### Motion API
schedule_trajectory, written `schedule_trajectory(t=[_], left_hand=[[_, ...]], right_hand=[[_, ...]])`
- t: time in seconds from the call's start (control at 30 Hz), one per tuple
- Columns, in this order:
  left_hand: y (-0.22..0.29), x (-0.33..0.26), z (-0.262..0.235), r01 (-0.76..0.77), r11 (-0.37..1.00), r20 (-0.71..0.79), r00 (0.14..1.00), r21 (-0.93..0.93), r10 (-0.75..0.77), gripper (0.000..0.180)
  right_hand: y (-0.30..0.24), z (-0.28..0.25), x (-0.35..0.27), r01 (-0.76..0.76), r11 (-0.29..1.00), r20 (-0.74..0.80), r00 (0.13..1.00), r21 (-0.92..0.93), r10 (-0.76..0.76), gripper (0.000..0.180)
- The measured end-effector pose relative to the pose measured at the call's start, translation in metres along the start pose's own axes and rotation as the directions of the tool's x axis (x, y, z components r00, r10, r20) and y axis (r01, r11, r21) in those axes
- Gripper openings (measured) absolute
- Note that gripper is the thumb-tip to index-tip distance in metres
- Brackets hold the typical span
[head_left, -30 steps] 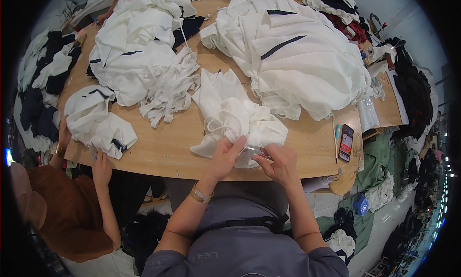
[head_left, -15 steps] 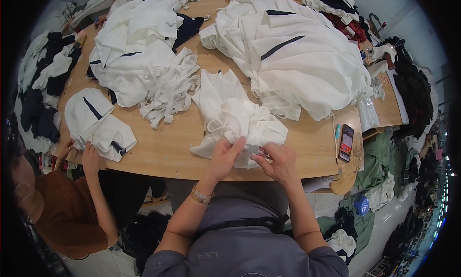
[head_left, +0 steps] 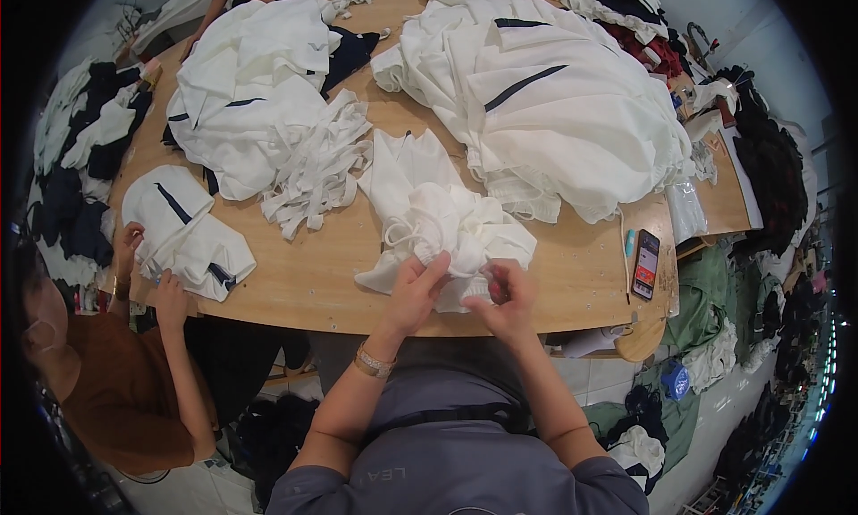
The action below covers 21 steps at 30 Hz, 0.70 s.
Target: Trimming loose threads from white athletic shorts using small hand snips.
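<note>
A white garment (head_left: 416, 171) with a gathered waistband and a loose white drawstring (head_left: 404, 234) lies bunched at the table's near edge in front of me. My left hand (head_left: 417, 290) pinches its gathered waistband between thumb and fingers. Just right of it, my right hand (head_left: 507, 302) is beside the same cloth, fingers curled and thumb pointing toward the fabric. Whatever the curled fingers hold is too small or hidden to make out.
Large piles of white garments with navy stripes (head_left: 572, 113) cover the far table (head_left: 304, 278). White strips (head_left: 317, 158) lie left of centre. A phone (head_left: 645, 267) rests near the right edge. A co-worker in brown (head_left: 134, 390) handles a white garment (head_left: 183, 220) at left.
My right hand has shifted slightly and turned, its fingers curling more. My left hand keeps its grip. At left, the co-worker's far hand has lifted off the cloth.
</note>
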<state>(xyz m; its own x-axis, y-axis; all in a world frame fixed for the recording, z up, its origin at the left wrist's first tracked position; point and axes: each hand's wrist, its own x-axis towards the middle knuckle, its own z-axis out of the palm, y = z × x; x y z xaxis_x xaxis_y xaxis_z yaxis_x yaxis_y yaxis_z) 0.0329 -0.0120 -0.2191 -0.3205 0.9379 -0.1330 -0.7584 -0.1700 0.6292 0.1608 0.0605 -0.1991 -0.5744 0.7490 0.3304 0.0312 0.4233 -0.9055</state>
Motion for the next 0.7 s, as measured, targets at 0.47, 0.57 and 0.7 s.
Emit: schedule_trajectory(t=[0.47, 0.57, 0.7], left_hand=[[0.002, -0.006, -0.060, -0.153, 0.961, -0.383, 0.922, -0.229, 0.055, 0.052], [-0.001, -0.021, -0.051, -0.152, 0.978, -0.495, 0.866, -0.140, 0.064, 0.049], [-0.016, -0.040, -0.044, 0.002, 0.980, -0.597, 0.793, 0.201, 0.121, 0.041]], right_hand=[[0.051, -0.020, 0.006, -0.198, 0.957, -0.328, 0.908, 0.212, 0.261, 0.014], [0.061, -0.019, -0.003, -0.277, 0.955, -0.251, 0.922, 0.108, 0.296, 0.014], [0.067, -0.016, -0.023, -0.193, 0.947, -0.107, 0.980, -0.258, 0.170, 0.021]])
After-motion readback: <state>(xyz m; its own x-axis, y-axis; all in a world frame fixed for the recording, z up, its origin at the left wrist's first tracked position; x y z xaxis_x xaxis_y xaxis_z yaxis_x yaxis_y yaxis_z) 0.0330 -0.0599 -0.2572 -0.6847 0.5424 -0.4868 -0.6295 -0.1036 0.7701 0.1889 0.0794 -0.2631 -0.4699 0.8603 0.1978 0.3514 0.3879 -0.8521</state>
